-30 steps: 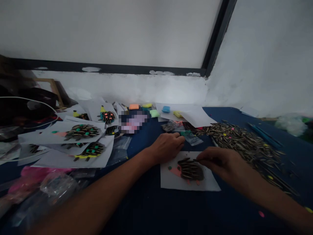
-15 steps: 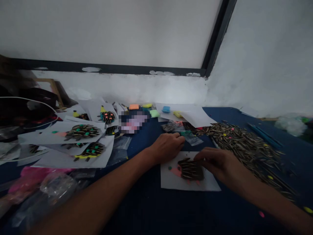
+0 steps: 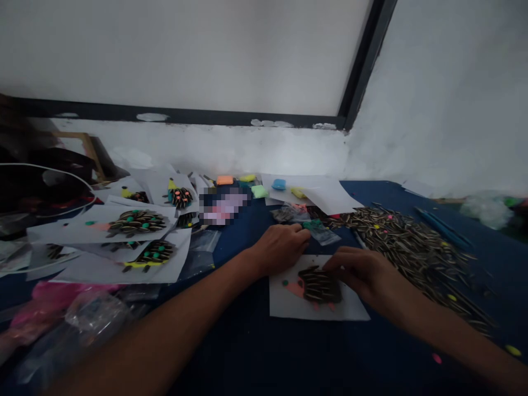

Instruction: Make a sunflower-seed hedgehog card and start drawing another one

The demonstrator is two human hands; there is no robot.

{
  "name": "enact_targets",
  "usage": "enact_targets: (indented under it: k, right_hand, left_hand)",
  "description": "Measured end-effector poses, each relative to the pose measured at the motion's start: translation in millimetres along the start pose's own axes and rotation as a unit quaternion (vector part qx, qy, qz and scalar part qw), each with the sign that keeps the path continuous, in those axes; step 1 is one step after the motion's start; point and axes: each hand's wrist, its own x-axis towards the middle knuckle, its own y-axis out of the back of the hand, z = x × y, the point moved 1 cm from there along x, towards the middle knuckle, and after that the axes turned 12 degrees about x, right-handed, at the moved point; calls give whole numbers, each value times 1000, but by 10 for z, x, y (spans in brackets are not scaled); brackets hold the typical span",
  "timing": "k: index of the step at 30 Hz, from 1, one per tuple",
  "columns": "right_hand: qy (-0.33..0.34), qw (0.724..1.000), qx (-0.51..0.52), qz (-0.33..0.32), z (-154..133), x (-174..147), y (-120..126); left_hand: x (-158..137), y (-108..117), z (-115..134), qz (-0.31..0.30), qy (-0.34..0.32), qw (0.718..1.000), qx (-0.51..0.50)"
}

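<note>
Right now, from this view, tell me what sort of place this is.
Likely a craft worktable by a wall, judging by the heap of striped seeds, the hedgehog pictures, and the small coloured packets.

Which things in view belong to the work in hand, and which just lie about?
In the work:
hedgehog picture, right hand at its upper edge
its white sheet, left hand at the top edge
striped seed pile, likely its source

Apparently lying about:
seed-covered pictures, left
crumpled clear plastic
white paper at the back
</note>
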Motion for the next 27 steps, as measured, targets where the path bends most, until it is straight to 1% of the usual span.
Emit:
enact_targets:
  k: [4, 8, 11, 14, 16, 19, 23, 27]
  right_hand:
    - [1, 1000, -1, 0, 21, -1, -5]
    - [11, 999, -27, 14, 12, -2, 24]
    - [26, 996, -64, 52, 41, -3, 106]
    - [28, 986, -137, 94, 143, -10, 228]
    - [4, 979, -181, 99, 232, -18, 311]
    - [-57, 967, -233, 89, 338, -33, 416]
    - [-133, 954, -263, 63, 384, -48, 496]
    - [-157, 947, -275, 50, 373, -64, 547]
  left_hand:
    - [-2, 9, 1, -2, 0, 1000, 2]
    - [-2, 21, 3, -8, -2, 1000, 5]
    - [-1, 28, 6, -15, 0, 1000, 3]
    - [-2, 31, 6, -11, 0, 1000, -1]
    - [-4, 29, 3, -10, -1, 1000, -2]
    - [-5, 23, 0, -8, -2, 1000, -2]
    - [-4, 19, 0, -9, -1, 1000, -3]
    - [-8, 23, -1, -6, -3, 1000, -3]
